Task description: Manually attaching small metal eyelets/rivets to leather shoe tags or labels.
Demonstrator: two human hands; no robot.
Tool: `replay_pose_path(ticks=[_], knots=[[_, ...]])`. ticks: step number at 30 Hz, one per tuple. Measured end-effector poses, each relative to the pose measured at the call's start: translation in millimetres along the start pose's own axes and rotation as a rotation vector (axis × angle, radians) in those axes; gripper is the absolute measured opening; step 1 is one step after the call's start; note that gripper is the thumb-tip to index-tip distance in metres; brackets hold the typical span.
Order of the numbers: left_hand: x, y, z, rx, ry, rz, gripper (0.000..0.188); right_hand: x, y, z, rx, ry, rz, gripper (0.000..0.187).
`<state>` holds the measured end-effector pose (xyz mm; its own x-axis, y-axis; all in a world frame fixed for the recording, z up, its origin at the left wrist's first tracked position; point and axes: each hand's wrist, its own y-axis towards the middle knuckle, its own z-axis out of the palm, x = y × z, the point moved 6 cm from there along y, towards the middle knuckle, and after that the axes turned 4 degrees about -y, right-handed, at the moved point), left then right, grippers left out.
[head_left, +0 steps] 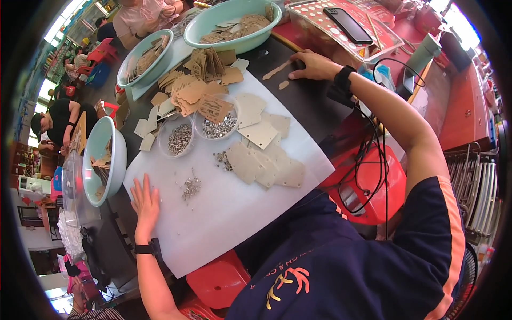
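Observation:
My left hand (144, 201) lies flat with spread fingers on the left edge of a white sheet (213, 234). At the far right of the dark table, my right hand (316, 66) rests with bent fingers and a gap between thumb and forefinger. Its fingertips are at the end of a thin tan strip (276, 71), with a small tan scrap (284, 85) close by. On the sheet stand two clear tubs of small metal parts, the left tub (177, 137) and the right tub (217, 124). Loose metal pieces (191, 187) lie nearer me. Beige cut pieces (266, 164) overlap at the right.
Brown cut pieces (194, 88) are heaped behind the tubs. Pale green basins stand at the left (118, 146), back left (165, 57) and back (234, 44). A phone (348, 25) lies on a dotted tray (314, 12). Black cables (385, 176) hang beside a red stool (378, 200). Other people sit beyond.

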<state>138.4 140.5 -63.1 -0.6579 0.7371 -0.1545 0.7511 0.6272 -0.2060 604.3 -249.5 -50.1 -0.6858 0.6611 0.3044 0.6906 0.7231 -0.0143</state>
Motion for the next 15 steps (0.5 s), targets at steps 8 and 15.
replay_pose_path(ticks=[8,15], knots=[[2,-1,-2,-0.007,-0.026,0.029,0.060,51,21,-12,-0.069,-0.026,-0.011,0.034],[0,-1,-16,-0.004,-0.156,0.032,0.063,67,59,-7,0.174,0.997,0.388,0.063]])
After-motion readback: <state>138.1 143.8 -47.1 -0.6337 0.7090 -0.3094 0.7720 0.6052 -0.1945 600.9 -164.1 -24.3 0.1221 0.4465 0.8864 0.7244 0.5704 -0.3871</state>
